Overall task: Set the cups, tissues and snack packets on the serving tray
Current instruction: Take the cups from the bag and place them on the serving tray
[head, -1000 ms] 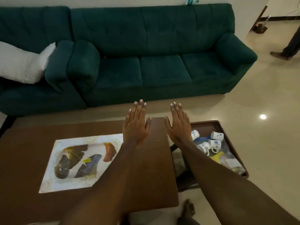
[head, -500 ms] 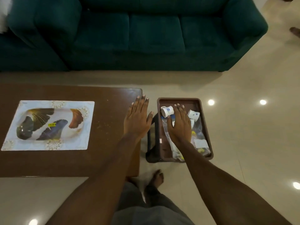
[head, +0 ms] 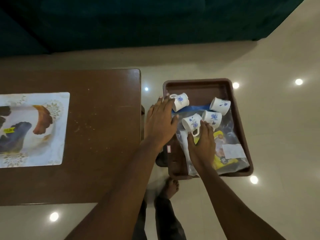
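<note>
- The right hand [head: 202, 142] lies on a white flowered cup [head: 190, 123] that is on its side. The thumb is next to the handle loop [head: 196, 133] and the fingers are fairly straight over the body; I cannot tell whether it has closed on the cup.
- The left hand [head: 161, 120] is flat and relaxed, holding nothing. Its fingertips touch the far-left cup [head: 181, 101], which is also tipped over.
- Just beyond the right fingertips is a third cup [head: 212, 118], close enough that it may touch the first. A fourth cup [head: 220, 105] lies further out.
- The cups look like glazed ceramic, so probably stiff, smooth, light and easy to chip. I would hook the handle or pinch the rim, and lift straight up so the cups don't knock together.
- Under the right palm is a clear bag [head: 230, 134] holding a yellow packet [head: 220, 158] and a white folded sheet [head: 232, 150], which may be tissue. The bag looks limp and slippery, so it is best gathered near its blue strip.
- All of this sits in the brown bin [head: 199, 84].
- Well out past the left wrist, the patterned serving tray [head: 57, 129] lies on the table [head: 103, 135] with none of the items on it.
</note>
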